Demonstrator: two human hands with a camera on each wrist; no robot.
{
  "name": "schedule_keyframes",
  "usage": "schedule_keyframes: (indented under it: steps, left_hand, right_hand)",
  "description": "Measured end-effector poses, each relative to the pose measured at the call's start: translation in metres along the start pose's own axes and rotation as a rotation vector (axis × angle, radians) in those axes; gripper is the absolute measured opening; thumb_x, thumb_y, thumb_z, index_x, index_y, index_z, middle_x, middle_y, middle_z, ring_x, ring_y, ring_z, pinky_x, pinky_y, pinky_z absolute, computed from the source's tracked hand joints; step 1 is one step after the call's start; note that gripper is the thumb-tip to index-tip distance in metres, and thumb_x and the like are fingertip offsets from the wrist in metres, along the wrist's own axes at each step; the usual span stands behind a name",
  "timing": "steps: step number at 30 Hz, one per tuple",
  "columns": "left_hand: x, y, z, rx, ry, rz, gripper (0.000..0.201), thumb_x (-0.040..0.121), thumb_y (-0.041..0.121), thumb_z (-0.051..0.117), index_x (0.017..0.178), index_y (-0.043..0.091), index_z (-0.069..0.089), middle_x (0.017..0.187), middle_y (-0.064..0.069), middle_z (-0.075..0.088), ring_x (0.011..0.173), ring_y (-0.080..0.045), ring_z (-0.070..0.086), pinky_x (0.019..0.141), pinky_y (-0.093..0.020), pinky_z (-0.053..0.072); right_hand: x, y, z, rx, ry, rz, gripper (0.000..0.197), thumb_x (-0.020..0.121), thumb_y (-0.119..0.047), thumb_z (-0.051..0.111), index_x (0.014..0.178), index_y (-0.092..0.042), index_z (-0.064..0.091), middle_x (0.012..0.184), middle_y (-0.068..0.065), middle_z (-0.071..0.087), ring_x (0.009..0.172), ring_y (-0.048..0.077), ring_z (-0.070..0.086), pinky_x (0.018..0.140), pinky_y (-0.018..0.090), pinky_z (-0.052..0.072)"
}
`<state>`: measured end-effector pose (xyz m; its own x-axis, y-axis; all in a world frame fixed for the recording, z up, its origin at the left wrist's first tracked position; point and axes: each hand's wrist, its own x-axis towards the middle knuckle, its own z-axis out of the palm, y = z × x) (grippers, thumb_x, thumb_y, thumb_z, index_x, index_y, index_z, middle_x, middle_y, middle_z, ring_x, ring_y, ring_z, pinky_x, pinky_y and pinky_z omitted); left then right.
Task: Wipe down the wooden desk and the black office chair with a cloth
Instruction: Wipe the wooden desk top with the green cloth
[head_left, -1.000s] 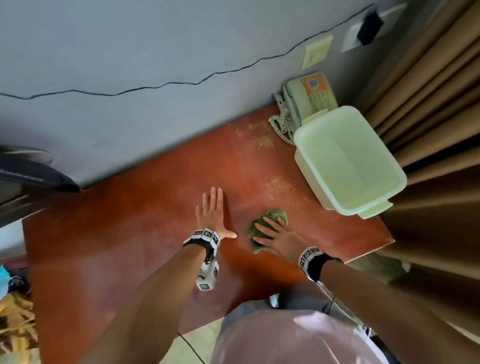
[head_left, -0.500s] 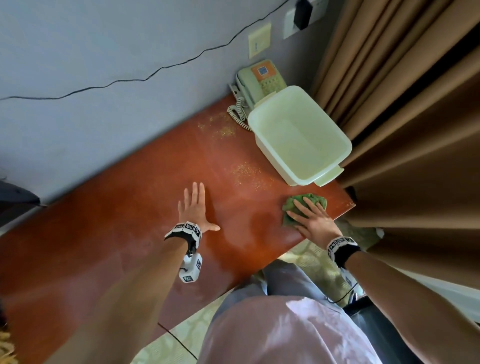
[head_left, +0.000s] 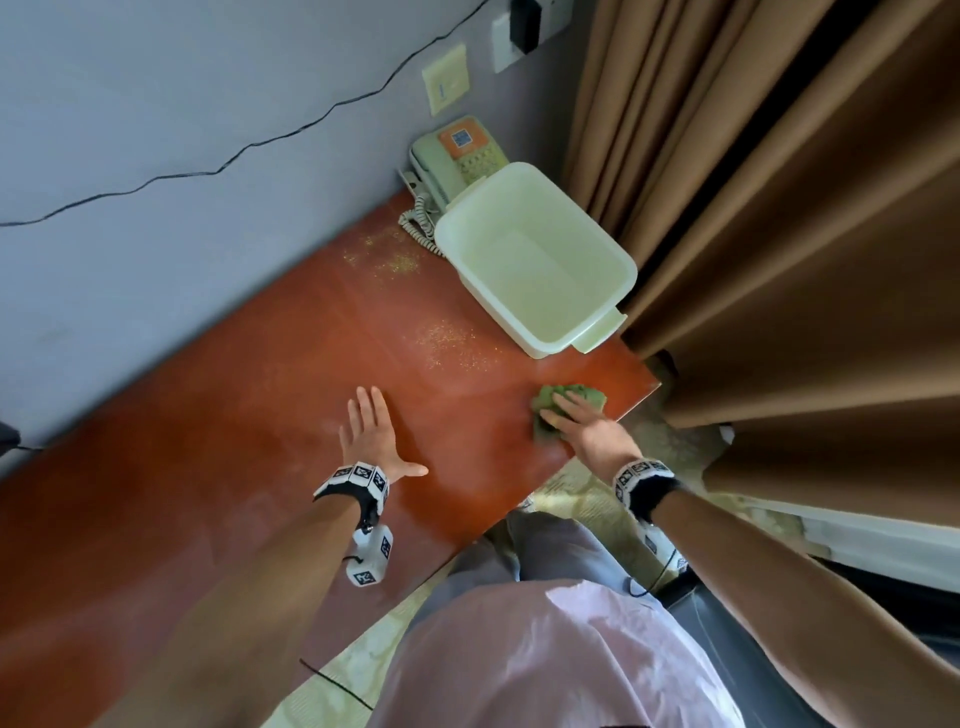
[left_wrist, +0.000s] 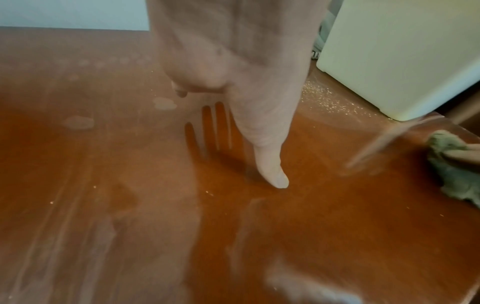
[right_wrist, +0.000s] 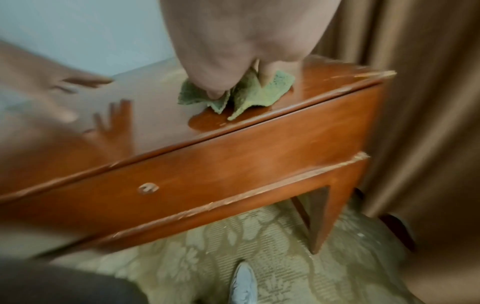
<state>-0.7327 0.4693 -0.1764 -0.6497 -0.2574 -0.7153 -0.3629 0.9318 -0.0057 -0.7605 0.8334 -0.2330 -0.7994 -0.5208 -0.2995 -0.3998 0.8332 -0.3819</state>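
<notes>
Landmark: the tub (head_left: 535, 260), pale green, is standing on the desk (head_left: 208, 467) at its far right end.
Left hand (head_left: 371, 441): is lying flat on the desk, well to the near left of the tub, fingers straight and spread, thumb out to the side, gripping nothing.
Right hand (head_left: 582, 421): is pressing the cloth (head_left: 550, 410) down onto the desk just on the near side of the tub; in the right wrist view the fingers (right_wrist: 215, 86) are bearing down on the folds, and whether they curl round the fabric I cannot tell.
Cloth: green and crumpled, is sitting at the desk's near right corner, close to the edge and apart from the tub.
Desk: reddish wood is showing pale dusty smears near the left hand and yellowish specks (head_left: 452, 345) just left of the tub.
Phone (head_left: 457, 150): is sitting behind the tub against the wall, its coiled cord (head_left: 418, 223) trailing beside the tub's far left corner.
Curtain (head_left: 779, 234): brown, is hanging to the right of the tub.
</notes>
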Motion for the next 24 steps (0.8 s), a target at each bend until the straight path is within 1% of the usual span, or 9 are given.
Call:
schedule_keyframes:
  steps: [2,3,6,8,10,14,17,20,24]
  left_hand:
    - [-0.003,0.009,0.004,0.004,-0.015,-0.005,0.162,0.065,0.060,0.091,0.153,0.010,-0.036,0.162,-0.015,-0.039,0.156,-0.033,-0.022,0.128,-0.054,0.005]
    - [-0.004,0.014,0.006,0.007,-0.023,-0.009,0.162,0.065,0.061,0.091,0.154,0.008,-0.035,0.163,-0.016,-0.037,0.156,-0.033,-0.021,0.128,-0.054,0.005]
    - [-0.007,0.030,0.011,0.031,-0.042,-0.021,0.161,0.065,0.064,0.089,0.155,0.003,-0.029,0.166,-0.020,-0.029,0.157,-0.035,-0.017,0.128,-0.054,0.008]
    - [-0.007,0.037,0.012,0.069,-0.069,-0.001,0.158,0.066,0.066,0.087,0.157,0.001,-0.023,0.167,-0.020,-0.025,0.158,-0.035,-0.015,0.127,-0.054,0.010]
    - [-0.008,0.043,0.014,0.108,-0.095,0.018,0.156,0.066,0.069,0.086,0.158,0.000,-0.020,0.167,-0.020,-0.025,0.158,-0.034,-0.013,0.128,-0.052,0.012]
    - [-0.007,0.043,0.018,0.157,-0.084,0.020,0.161,0.063,0.072,0.085,0.158,-0.001,-0.021,0.167,-0.022,-0.025,0.158,-0.036,-0.010,0.129,-0.048,0.015]
    - [-0.006,0.041,0.016,0.160,-0.090,0.037,0.159,0.064,0.072,0.085,0.157,-0.001,-0.022,0.167,-0.022,-0.026,0.158,-0.035,-0.011,0.129,-0.046,0.014]
    - [-0.008,0.037,0.013,0.171,-0.092,0.061,0.156,0.067,0.071,0.084,0.158,0.001,-0.023,0.167,-0.020,-0.026,0.158,-0.034,-0.011,0.130,-0.044,0.012]
    - [-0.010,0.028,0.011,0.159,-0.083,0.096,0.153,0.069,0.072,0.082,0.160,0.005,-0.022,0.168,-0.015,-0.026,0.159,-0.030,-0.011,0.130,-0.042,0.011]
  right_hand:
    - [-0.005,-0.019,0.011,-0.046,-0.088,-0.046,0.090,0.093,0.008,0.054,0.162,-0.038,0.019,0.169,-0.002,0.022,0.158,0.022,0.014,0.102,0.042,0.052]
    - [-0.007,-0.021,0.016,-0.042,-0.078,-0.031,0.090,0.092,0.010,0.053,0.162,-0.036,0.020,0.169,-0.003,0.022,0.158,0.020,0.012,0.104,0.042,0.053]
    - [-0.010,-0.005,0.012,0.038,0.079,0.128,0.073,0.089,0.014,0.055,0.152,-0.023,0.047,0.163,0.001,0.037,0.155,0.025,0.026,0.102,0.048,0.055]
    - [-0.008,0.019,-0.004,0.150,0.225,0.321,0.065,0.087,0.016,0.054,0.144,-0.014,0.057,0.158,0.010,0.044,0.151,0.031,0.034,0.110,0.052,0.048]
    - [-0.003,0.045,-0.023,0.214,0.293,0.462,0.063,0.084,0.019,0.052,0.139,-0.010,0.062,0.155,0.016,0.046,0.148,0.033,0.038,0.115,0.051,0.042]
    - [0.010,0.083,-0.058,0.274,0.283,0.621,0.060,0.087,0.014,0.054,0.138,-0.016,0.063,0.155,0.010,0.048,0.143,0.029,0.044,0.113,0.043,0.045]
    - [0.025,0.087,-0.065,0.300,0.379,0.587,0.053,0.090,0.008,0.058,0.138,-0.014,0.064,0.152,0.010,0.052,0.142,0.028,0.047,0.113,0.044,0.045]
    - [0.047,0.067,-0.056,0.352,0.358,0.506,0.047,0.093,-0.001,0.061,0.137,-0.017,0.065,0.148,0.010,0.056,0.141,0.029,0.048,0.117,0.040,0.039]
    - [0.053,0.027,-0.038,0.283,0.356,0.429,0.049,0.089,0.008,0.060,0.132,-0.016,0.067,0.142,0.010,0.059,0.137,0.035,0.050,0.110,0.043,0.045]
